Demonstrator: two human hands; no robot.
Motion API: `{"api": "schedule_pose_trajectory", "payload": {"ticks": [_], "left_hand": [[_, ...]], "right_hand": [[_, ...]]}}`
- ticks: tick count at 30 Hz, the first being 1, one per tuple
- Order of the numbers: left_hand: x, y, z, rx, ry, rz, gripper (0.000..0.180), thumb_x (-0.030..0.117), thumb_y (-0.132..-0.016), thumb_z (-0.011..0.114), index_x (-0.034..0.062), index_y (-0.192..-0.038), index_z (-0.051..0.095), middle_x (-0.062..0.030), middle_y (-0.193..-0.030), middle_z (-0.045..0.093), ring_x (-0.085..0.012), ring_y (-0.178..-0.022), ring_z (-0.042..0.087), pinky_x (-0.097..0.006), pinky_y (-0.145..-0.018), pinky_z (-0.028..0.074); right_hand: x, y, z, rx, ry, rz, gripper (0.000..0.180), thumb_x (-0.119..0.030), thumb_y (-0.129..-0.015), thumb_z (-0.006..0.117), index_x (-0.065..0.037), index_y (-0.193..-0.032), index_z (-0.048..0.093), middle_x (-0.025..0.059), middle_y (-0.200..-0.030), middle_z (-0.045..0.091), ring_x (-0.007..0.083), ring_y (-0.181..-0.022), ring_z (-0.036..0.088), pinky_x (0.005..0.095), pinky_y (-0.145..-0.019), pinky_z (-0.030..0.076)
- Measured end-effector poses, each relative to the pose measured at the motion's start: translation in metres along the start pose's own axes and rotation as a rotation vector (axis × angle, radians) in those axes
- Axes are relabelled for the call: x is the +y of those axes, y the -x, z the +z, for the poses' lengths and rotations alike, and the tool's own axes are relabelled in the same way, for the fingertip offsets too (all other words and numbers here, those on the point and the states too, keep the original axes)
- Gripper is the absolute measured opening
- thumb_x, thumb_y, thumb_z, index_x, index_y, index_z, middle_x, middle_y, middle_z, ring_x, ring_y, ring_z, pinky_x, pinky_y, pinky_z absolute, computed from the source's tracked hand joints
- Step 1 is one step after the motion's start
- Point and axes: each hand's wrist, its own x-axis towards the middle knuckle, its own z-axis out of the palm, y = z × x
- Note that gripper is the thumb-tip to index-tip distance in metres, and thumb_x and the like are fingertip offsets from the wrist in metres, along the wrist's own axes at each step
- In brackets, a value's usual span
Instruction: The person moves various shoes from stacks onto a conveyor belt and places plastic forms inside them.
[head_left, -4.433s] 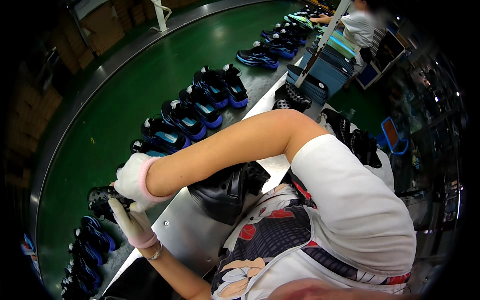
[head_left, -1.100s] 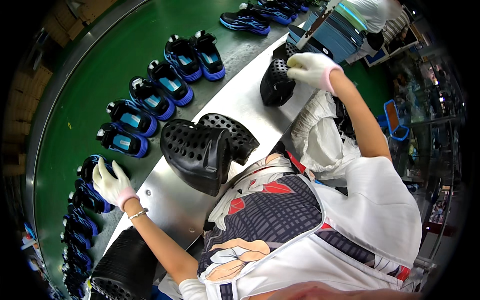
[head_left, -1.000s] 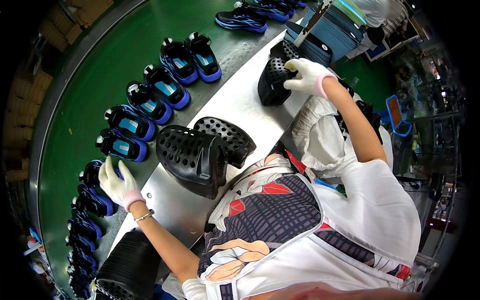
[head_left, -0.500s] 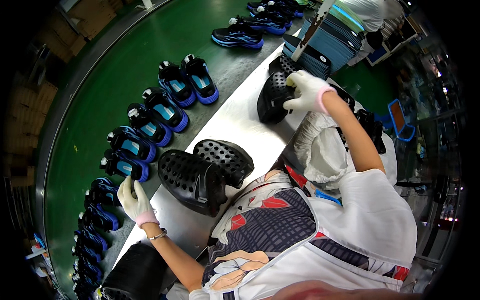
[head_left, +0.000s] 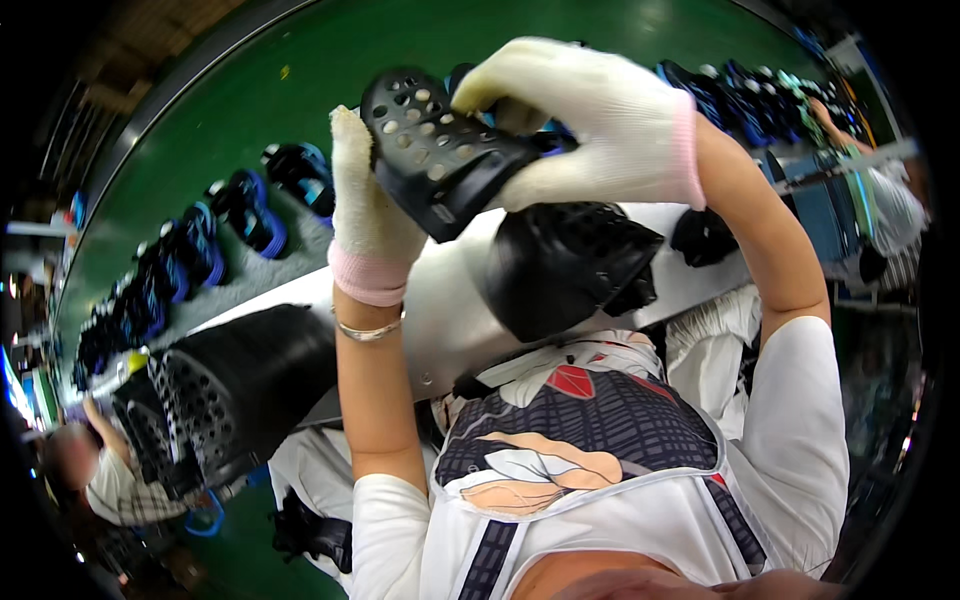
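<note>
Raised in front of me over the metal shelf is a black, shoe-shaped plastic shell (head_left: 425, 150) with round holes across its top. My left hand (head_left: 372, 205), in a white glove, is closed against its left side. From the right, my gloved right hand (head_left: 610, 125) curls around its other end, and some of those fingertips are hidden. Below my right hand, more black perforated shells (head_left: 560, 270) rest on the shelf (head_left: 440, 290). A long nested stack of the same shells (head_left: 250, 370) lies at its left end.
Black and blue sneakers (head_left: 250, 215) stand in rows on the green belt (head_left: 280, 110) beyond the shelf. White bags hang at the shelf's near side. One co-worker (head_left: 110, 480) is at lower left; another (head_left: 890, 205) is at far right.
My view has turned. Both hands have come together, and a black perforated shell is now held up between them. Before, my right hand was at shells on the shelf and my left was near the sneakers.
</note>
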Motion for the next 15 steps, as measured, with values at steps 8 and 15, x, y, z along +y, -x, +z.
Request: {"api": "schedule_pose_trajectory", "payload": {"ticks": [8, 15], "left_hand": [[-0.027, 0.031, -0.038, 0.495, 0.043, 0.394, 0.045, 0.038, -0.094, 0.051, 0.0013, -0.121, 0.050, -0.0114, -0.105, 0.061, -0.0227, -0.095, 0.060, -0.036, -0.086, 0.050], [-0.040, 0.012, -0.059, 0.687, -0.110, 0.432, 0.035, 0.038, -0.097, 0.051, 0.0044, -0.104, 0.054, -0.0003, -0.088, 0.055, -0.0097, -0.079, 0.054, -0.025, -0.072, 0.046]], "right_hand": [[-0.020, -0.063, 0.063, -0.513, 0.016, 0.304, 0.056, -0.044, -0.082, 0.061, -0.002, -0.119, 0.058, 0.0211, -0.099, 0.065, 0.0301, -0.092, 0.064, 0.0357, -0.082, 0.050], [-0.014, -0.079, 0.089, -0.636, 0.041, 0.409, 0.057, -0.050, -0.083, 0.049, 0.002, -0.103, 0.065, 0.0241, -0.092, 0.066, 0.0371, -0.090, 0.064, 0.0404, -0.081, 0.051]]}}
